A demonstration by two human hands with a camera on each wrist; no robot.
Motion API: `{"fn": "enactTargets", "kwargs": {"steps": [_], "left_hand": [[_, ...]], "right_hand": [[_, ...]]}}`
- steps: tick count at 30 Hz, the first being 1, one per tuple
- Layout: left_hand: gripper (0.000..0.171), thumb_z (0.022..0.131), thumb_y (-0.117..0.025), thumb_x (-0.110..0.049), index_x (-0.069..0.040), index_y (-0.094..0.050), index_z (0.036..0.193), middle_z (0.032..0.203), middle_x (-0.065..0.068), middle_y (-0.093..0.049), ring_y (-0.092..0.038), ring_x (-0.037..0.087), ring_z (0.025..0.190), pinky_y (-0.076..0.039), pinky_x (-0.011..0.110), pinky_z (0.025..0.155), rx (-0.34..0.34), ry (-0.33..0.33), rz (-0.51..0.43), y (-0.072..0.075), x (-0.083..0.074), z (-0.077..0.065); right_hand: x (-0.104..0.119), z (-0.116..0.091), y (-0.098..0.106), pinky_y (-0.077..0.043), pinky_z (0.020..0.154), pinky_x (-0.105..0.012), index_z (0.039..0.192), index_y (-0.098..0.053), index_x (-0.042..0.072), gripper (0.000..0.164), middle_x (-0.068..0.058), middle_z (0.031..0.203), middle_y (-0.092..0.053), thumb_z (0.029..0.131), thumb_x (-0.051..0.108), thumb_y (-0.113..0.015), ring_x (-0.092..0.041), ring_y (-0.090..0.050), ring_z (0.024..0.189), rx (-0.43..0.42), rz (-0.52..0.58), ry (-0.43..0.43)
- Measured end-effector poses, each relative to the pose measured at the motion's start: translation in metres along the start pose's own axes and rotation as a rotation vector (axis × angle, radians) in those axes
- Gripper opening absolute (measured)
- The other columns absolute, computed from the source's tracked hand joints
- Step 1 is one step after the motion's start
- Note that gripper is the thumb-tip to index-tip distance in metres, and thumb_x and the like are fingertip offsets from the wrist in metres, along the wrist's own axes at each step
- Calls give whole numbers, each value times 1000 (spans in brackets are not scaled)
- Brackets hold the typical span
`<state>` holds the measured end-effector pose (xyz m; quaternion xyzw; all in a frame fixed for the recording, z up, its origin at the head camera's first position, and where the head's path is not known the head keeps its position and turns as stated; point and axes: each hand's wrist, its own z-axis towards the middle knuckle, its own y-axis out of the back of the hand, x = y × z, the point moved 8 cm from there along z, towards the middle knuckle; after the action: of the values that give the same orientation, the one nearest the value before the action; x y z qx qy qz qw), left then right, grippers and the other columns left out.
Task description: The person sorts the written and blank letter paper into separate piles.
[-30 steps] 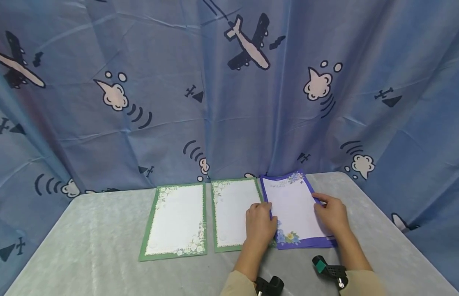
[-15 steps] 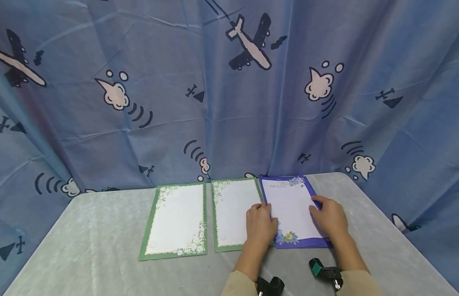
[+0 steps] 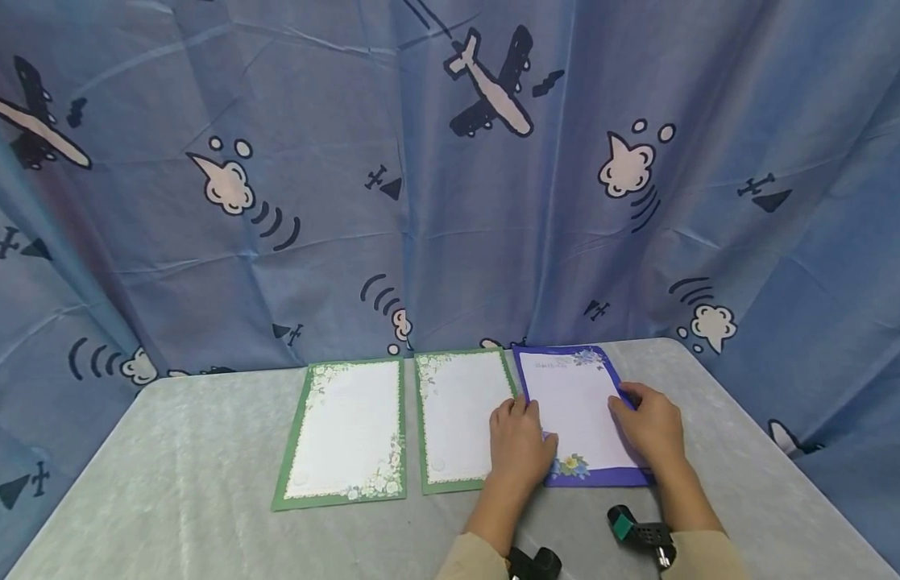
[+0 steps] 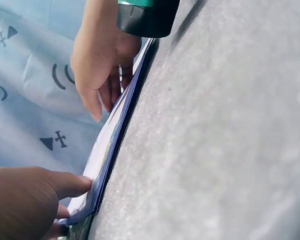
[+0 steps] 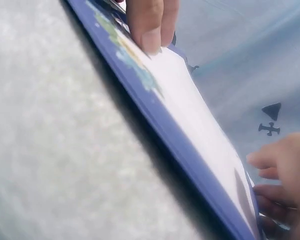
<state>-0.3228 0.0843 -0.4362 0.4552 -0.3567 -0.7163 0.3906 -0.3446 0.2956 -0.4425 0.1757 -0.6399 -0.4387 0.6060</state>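
A stack of purple-bordered stationery sheets (image 3: 573, 411) with printed flowers lies on the table between both hands. At its left edge is my left hand (image 3: 520, 445), thumb over the paper and fingers along the border, overlapping the neighbouring green-bordered sheet (image 3: 457, 427). The left wrist view shows this thumb (image 4: 75, 185) on the top sheet. My right hand (image 3: 651, 427) holds the opposite edge. In the right wrist view its curled fingers (image 5: 275, 195) meet the border, with the thumb above the paper. Parts of the stack's side edges are hidden by the hands.
Another green-bordered sheet (image 3: 344, 435) lies farther left, a narrow gap from the middle one. The grey-white cloth table (image 3: 203, 483) ends at a blue curtain (image 3: 312, 201) printed with airplanes. Black camera mounts (image 3: 641, 532) sit at the wrists.
The purple sheets, uneven at the top and bottom right earlier, now line up more neatly. My left hand has shifted slightly right; my right hand moved a little left, then stayed.
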Motion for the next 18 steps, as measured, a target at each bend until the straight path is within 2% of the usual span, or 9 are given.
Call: {"fn": "enactTargets", "kwargs": {"steps": [10, 13, 18], "left_hand": [[45, 89, -73, -36, -9, -71, 125, 133, 8, -64, -55, 25, 127, -41, 41, 110, 48, 46, -13, -4, 2, 0], [45, 90, -72, -37, -10, -70, 126, 135, 8, -63, -54, 24, 128, -40, 41, 111, 60, 48, -7, -7, 2, 0], [47, 91, -70, -40, -11, -69, 128, 137, 8, -62, -52, 24, 130, -39, 41, 112, 71, 47, 3, -10, 1, 1]], "right_hand": [[1, -1, 1, -44, 106, -62, 133, -59, -10, 43, -35, 133, -58, 96, 12, -62, -51, -55, 122, -15, 14, 21], [4, -2, 0, -41, 108, -63, 132, -59, -10, 44, -36, 134, -57, 96, 13, -61, -53, -53, 126, 4, -50, 48], [13, -3, -10, -37, 107, -69, 135, -56, -10, 50, -37, 141, -51, 98, 23, -58, -57, -45, 129, 89, -270, 151]]}}
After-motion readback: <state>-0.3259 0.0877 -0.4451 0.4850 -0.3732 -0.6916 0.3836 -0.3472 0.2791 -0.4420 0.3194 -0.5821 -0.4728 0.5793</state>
